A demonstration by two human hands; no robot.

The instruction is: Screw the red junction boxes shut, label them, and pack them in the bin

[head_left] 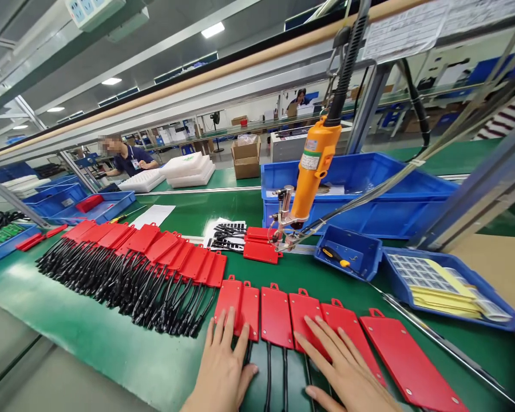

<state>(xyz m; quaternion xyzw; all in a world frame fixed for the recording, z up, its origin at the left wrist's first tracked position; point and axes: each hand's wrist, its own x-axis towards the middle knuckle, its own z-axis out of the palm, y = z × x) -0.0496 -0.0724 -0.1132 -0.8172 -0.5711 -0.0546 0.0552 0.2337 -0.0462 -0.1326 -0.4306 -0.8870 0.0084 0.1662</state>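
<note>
Both my hands rest on a row of flat red plastic cases with black cables along the front of the green bench. My left hand [224, 360] lies with fingers stretched over the leftmost red case [229, 297] and the lower edge of its neighbour [249, 306]. Spread fingers of my right hand [341, 363] touch another red case [304, 312] and partly cover the one to its right [340, 317]. Between the hands sits a red case [276, 317] that neither covers. At the far right lies a larger-looking red case [412, 360] with screws at its corners.
Many overlapping red cases with bundled black cables [163, 297] fill the left. An orange electric screwdriver [312, 166] hangs above the bench, before a large blue bin [369, 214]. Small blue trays [347, 234] stand right. A co-worker [131, 157] sits at the back left.
</note>
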